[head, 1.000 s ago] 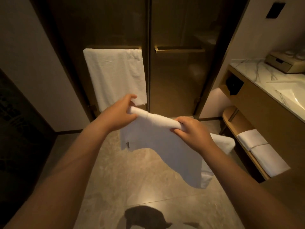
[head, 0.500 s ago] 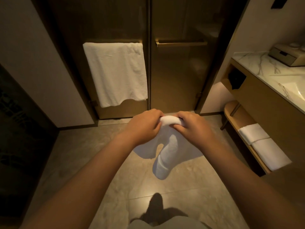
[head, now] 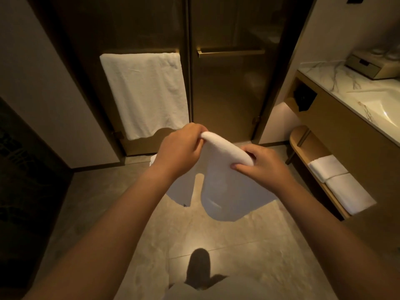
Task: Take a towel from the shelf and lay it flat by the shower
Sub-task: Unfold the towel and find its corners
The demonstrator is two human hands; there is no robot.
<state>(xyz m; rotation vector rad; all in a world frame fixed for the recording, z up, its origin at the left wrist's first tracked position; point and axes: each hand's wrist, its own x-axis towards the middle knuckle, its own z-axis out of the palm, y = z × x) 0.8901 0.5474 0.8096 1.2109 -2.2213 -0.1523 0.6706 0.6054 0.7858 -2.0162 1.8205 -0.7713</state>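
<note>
White towel bunched between left hand and right hand, above floor

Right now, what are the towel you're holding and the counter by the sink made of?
The towel looks like soft white terry cloth: fuzzy, matte, drooping in folds from both hands. The counter looks like polished marble or similar stone: glossy white with grey veins.

Both hands raised (fingers pinched)
</note>
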